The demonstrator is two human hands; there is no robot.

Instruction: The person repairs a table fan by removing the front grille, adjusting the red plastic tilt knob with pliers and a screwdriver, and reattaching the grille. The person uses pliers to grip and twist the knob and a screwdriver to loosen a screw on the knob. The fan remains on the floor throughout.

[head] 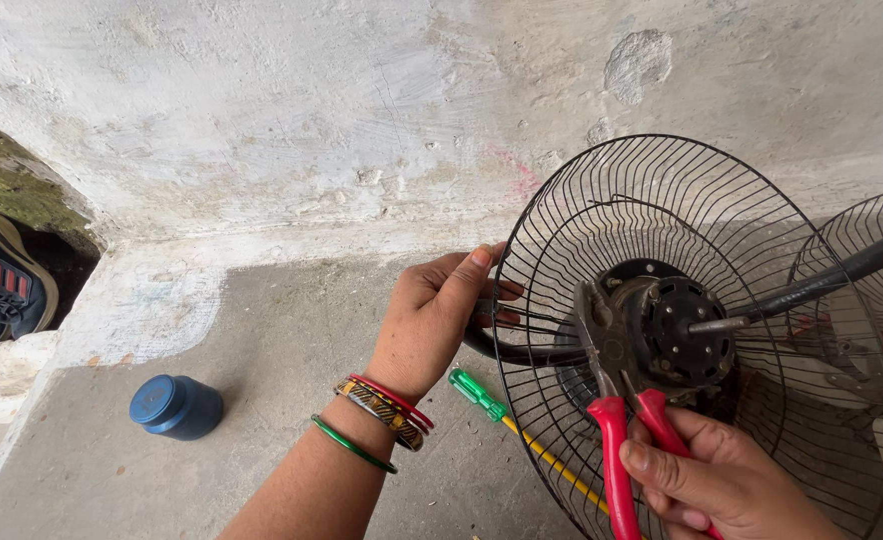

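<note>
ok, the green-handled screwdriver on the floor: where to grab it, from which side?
Grip the green handle from above on the left. It lies flat on the concrete floor beside the left hand, clear of the fan guard. The yellow shaft runs under the guard's wires, so it's awkward to reach.

Jar (176, 406) left of screwdriver (482, 396), fan guard (662, 180) right

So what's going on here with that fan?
A person is working on a fan motor set in a black wire guard. The left hand grips the guard's rim, and the right hand holds red-handled pliers with their tip at the motor. A green-handled screwdriver and a blue jar lie on the concrete floor.
</note>
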